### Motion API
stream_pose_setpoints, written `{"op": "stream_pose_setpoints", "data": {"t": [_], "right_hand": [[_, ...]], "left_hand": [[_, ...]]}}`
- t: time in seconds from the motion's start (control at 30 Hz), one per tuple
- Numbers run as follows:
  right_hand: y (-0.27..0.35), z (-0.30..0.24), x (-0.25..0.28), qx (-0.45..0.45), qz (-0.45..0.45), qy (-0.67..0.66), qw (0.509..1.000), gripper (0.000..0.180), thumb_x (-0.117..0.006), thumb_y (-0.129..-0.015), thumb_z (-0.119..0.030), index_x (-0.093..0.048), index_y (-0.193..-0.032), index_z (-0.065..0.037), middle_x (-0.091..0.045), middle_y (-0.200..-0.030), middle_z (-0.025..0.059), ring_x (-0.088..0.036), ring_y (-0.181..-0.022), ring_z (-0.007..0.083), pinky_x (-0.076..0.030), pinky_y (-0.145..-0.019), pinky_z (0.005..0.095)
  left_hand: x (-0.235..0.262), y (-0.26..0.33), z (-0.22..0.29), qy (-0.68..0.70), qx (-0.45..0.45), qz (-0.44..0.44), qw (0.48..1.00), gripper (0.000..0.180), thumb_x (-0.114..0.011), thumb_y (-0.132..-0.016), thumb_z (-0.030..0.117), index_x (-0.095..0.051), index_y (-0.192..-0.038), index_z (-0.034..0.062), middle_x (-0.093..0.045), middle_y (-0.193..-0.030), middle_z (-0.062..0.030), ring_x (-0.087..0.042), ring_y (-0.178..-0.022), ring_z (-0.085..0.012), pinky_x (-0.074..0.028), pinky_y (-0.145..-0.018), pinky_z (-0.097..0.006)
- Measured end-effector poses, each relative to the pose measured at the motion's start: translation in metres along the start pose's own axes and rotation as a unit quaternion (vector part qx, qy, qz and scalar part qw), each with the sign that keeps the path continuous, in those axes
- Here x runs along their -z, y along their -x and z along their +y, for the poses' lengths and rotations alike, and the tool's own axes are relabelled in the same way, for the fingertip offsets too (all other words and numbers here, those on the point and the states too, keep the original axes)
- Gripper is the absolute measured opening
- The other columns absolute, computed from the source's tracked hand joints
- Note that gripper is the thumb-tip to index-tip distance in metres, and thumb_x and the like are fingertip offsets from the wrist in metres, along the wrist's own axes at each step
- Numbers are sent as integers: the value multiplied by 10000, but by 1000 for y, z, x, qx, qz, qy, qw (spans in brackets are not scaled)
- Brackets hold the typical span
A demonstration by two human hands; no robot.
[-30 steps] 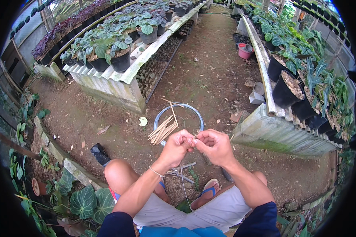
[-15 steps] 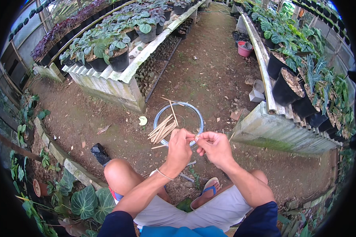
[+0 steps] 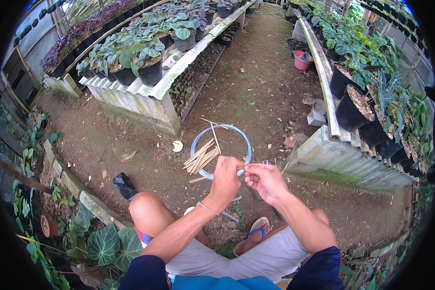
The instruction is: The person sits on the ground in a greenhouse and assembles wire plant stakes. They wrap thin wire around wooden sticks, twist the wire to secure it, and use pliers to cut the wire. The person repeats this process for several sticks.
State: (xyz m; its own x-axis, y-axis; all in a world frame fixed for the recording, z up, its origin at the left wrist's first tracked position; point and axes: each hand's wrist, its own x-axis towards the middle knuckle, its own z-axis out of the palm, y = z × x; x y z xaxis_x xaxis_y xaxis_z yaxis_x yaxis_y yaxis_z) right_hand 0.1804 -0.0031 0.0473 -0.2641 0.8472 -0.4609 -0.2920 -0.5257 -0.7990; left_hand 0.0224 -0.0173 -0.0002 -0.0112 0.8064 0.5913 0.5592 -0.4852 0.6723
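Observation:
My left hand (image 3: 225, 178) and my right hand (image 3: 267, 182) meet in front of me, thumbs and forefingers pinched tip to tip. Whatever sits between the fingertips is thin and too small to name. Just beyond them, a coil of pale wire (image 3: 249, 143) lies on the dirt floor. Across its left side rests a loose pile of thin wooden sticks (image 3: 201, 157). One longer stick (image 3: 214, 137) leans apart from the pile, toward the coil's far rim. My left fist hides part of the coil's near edge.
Plant benches flank a dirt path: the left one (image 3: 135, 108) bears potted plants, the right one (image 3: 343, 157) large black pots (image 3: 353, 108). A black bag-like object (image 3: 124, 186) lies by my left knee. Stone edging (image 3: 99, 208) and broad leaves (image 3: 103, 247) are at lower left.
My hands stay joined at the fingertips and have shifted slightly right. The right hand's fingers have spread a little from their curl. The view has tilted slightly; coil and sticks lie as before.

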Motion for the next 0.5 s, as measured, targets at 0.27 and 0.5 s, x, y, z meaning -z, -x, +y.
{"op": "stream_pose_setpoints", "data": {"t": [0.27, 0.5], "right_hand": [[2, -24, 2, 311, -67, 346, 883, 188, -765, -935, -49, -750, -1107, 25, -773, -959, 105, -736, -825, 131, -594, -707, 274], [7, -23, 5, 457, -79, 447, 765, 195, -786, -906, -34, -771, -1091, 27, -774, -990, 135, -752, -830, 183, -594, -713, 296]], "left_hand": [[25, -12, -14, 424, 346, -119, 828, 59, -594, -1048, 16, -628, -1003, 31, -699, -929, -32, -604, -785, -69, -497, -648, -234], [32, -12, -6, 485, 355, -169, 781, 82, -569, -1070, 26, -621, -1009, 42, -689, -915, -37, -588, -765, -60, -491, -646, -229]]}}
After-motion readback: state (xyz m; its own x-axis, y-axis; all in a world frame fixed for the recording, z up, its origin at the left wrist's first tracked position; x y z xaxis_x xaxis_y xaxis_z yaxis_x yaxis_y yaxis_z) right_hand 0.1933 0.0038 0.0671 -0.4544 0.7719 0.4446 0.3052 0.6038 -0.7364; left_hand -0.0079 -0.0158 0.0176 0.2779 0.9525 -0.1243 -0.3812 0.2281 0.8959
